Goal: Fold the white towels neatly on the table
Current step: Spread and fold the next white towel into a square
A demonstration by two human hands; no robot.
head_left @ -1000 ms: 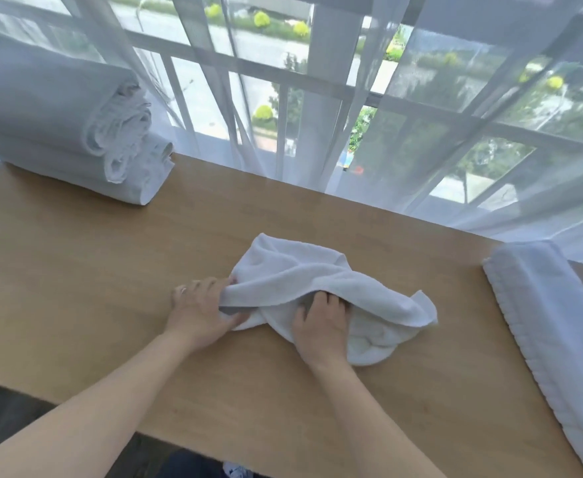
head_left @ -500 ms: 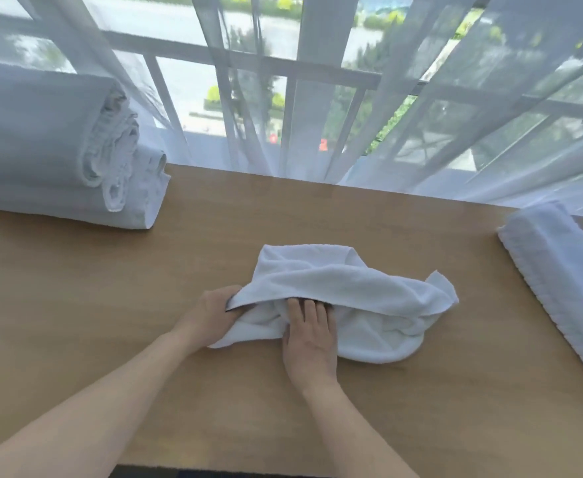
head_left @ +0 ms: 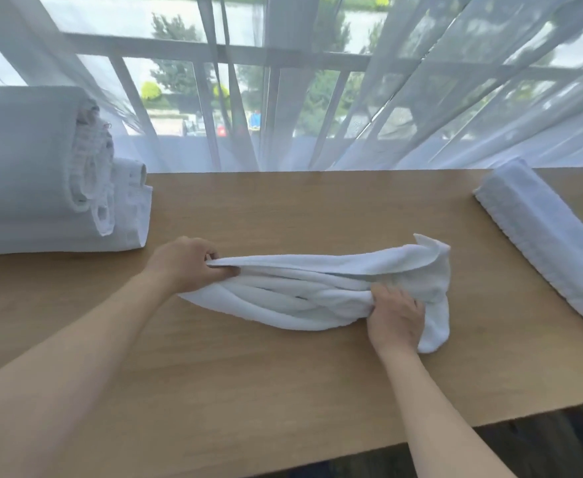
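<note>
Stacked towels (head_left: 41, 174): at the far left of the table (head_left: 283, 391), rolled and folded white ones piled against the sheer curtain (head_left: 421, 98); probably set apart from the work area, though whether they are finished cannot be told.

Left hand (head_left: 183, 263): fingers and thumb pinch the left end of the white towel (head_left: 317, 291), lifting its upper edge off the wood. That hold looks meant to draw the cloth taut so the bunched layers can be pulled straight.

White towel: lies mid-table between the two hands, stretched left to right but crumpled into long ridges; its right end flops over and down toward the near edge. It is not yet flat or folded.

Right hand (head_left: 395, 315): rests on the towel's right part, fingers curled into the bunched cloth, seemingly gathering or anchoring that end against the left hand's pull.

Rolled towel (head_left: 545, 243): lies at the right side, angled, well apart from the one being worked.
</note>
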